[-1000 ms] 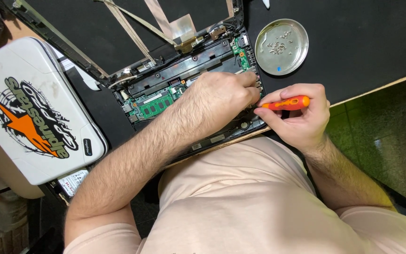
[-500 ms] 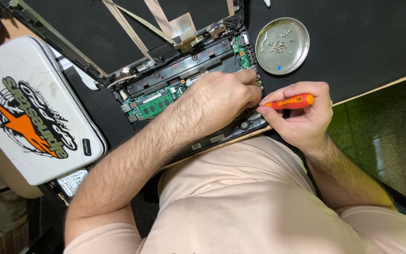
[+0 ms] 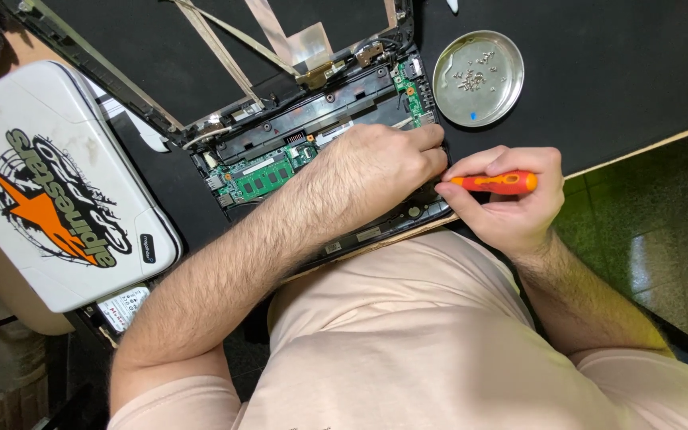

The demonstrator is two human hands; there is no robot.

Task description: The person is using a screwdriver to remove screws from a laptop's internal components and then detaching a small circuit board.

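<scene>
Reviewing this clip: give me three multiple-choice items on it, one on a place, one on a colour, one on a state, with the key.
1. Where is the round metal dish?
A. On the black mat beyond the opened laptop, toward its right end
B. On the white case
C. On the floor

2. What colour is the screwdriver handle?
A. Blue
B. Orange
C. Green

3. What is the right hand doing?
A. Lying flat and empty
B. Gripping the screwdriver
C. Lifting the dish

Key: 1 A, the dish sits on the mat past the laptop's corner; 2 B, the handle shows orange between the fingers; 3 B, the fingers wrap the handle while the left hand rests on the laptop.
</scene>
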